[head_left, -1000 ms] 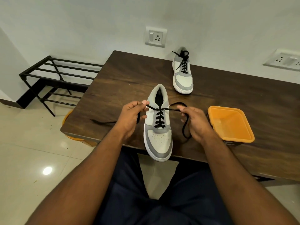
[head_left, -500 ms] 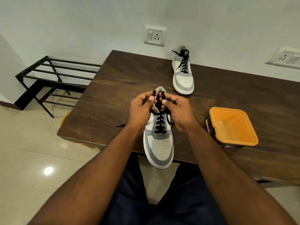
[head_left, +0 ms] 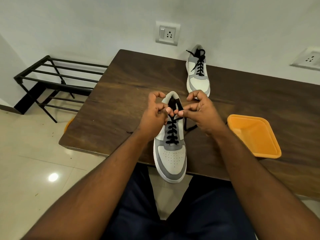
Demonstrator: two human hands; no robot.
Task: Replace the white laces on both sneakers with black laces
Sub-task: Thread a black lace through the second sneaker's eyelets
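Observation:
A grey and white sneaker [head_left: 171,158] lies on the dark wooden table [head_left: 121,94], its toe hanging over the near edge. A black lace [head_left: 171,134] runs through its eyelets. My left hand [head_left: 154,115] and my right hand [head_left: 200,110] meet over the sneaker's tongue, each pinching one end of the black lace between thumb and fingers. Loose lace trails onto the table to the right of the shoe and a lace tip shows to its left. A second sneaker [head_left: 198,78] with black laces stands at the back by the wall.
An orange plastic tub [head_left: 254,135] sits on the table to the right of my right hand. A black metal rack [head_left: 52,80] stands on the tiled floor to the left. Wall sockets [head_left: 167,33] are above the table. My legs are under the near edge.
One second ago my hands held the lace ends pulled apart to either side. They have come together over the tongue and now work the ends close to each other.

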